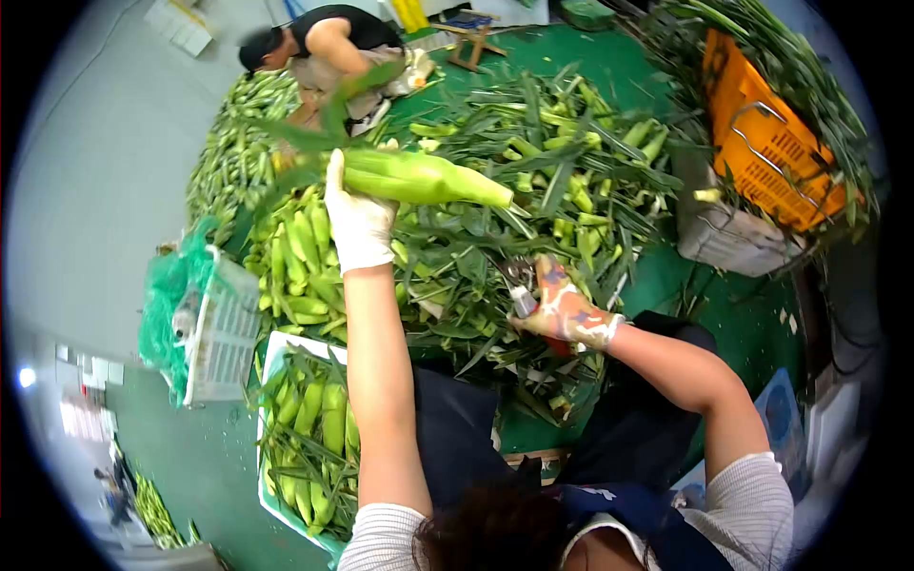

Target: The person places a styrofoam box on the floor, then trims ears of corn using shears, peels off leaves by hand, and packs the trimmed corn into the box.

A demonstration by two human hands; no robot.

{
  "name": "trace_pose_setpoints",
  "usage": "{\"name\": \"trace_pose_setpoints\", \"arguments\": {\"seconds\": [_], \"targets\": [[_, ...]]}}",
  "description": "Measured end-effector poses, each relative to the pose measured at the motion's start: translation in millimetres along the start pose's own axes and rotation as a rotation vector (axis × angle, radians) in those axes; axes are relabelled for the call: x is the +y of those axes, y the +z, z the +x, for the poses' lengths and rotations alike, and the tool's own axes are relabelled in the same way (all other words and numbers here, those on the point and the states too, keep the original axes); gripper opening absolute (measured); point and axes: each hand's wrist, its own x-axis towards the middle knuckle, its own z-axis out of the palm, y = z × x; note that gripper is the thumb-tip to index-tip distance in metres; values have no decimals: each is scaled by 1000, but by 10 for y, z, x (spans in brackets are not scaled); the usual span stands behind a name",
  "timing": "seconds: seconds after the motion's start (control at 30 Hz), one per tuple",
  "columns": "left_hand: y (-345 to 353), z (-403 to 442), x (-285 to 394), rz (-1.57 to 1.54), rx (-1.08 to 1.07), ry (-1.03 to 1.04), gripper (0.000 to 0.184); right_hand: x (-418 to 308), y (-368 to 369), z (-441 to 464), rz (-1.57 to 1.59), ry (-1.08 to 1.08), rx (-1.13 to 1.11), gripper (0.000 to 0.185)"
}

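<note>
My left hand [362,224], in a white glove, is closed around a green corn ear [428,179] in its husk. The ear is raised above the pile, its pale cut end pointing right and long leaves trailing left. My right hand [571,312], in a patterned glove, grips pruning shears [521,287] low over the leaves; their metal head points up and left, apart from the ear. Beneath both hands spreads a heap of cut leaves and stalks [466,285]. Left of it lie trimmed corn ears [297,247].
A white crate of corn [271,495] stands at lower left, near a white basket with green netting [228,333]. At upper right, an orange crate [752,133] with leaves sits on a grey crate [733,238]. Another person [333,52] crouches beyond the pile.
</note>
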Motion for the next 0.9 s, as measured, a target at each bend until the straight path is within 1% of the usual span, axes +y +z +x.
{"name": "trace_pose_setpoints", "arguments": {"seconds": [0.03,0.1,0.13,0.17,0.23,0.27,0.3,0.37,0.4,0.43,0.47,0.5,0.57,0.63,0.67,0.7,0.77,0.8,0.83,0.9], "targets": [[-59,19,-130,12,153,-16,55,13,64,65,-148,-76,153,77],[-200,-2,-357,108,294,22,52,74,31,157,-167,-18,164,79],[-240,-30,-410,116,305,-72,50,91,36,200,-99,-40,242,79],[-296,-116,-465,135,302,-185,49,106,16,260,-125,21,196,84],[-440,-142,-596,217,382,-24,49,44,-61,313,-242,-58,252,84],[-603,-84,-607,173,396,-66,48,-7,-137,336,-280,-83,199,84],[-768,-41,-646,168,401,-67,48,60,-46,366,-426,-143,300,79],[-848,-54,-689,171,487,-45,49,42,-82,421,-412,-128,251,75],[-894,-81,-689,159,469,-54,48,57,-66,460,-420,-131,250,75],[-898,-98,-694,150,474,-54,48,40,-44,484,-489,-129,299,72],[-914,-133,-702,166,436,-75,46,23,-20,492,-554,-127,345,70],[-924,-158,-711,185,396,-95,45,32,-65,514,-454,-191,285,65],[-908,-167,-782,225,504,-142,42,45,3,544,-450,-271,368,54],[-1238,-65,-779,158,307,-180,41,43,1,535,-223,-263,299,45],[-986,-100,-716,213,642,-211,42,98,65,573,-171,-267,254,41],[-958,-161,-704,288,663,-179,42,118,140,587,-182,-143,139,46],[-1006,-148,-606,389,772,-177,42,-162,-54,461,32,-11,11,48],[-1039,-120,-553,309,741,-122,44,-28,-32,494,105,29,-51,49],[-902,-186,-441,261,683,-68,40,33,-11,450,259,44,-46,43],[-782,-209,-278,251,410,8,37,91,-56,340,213,119,-171,41]]}}
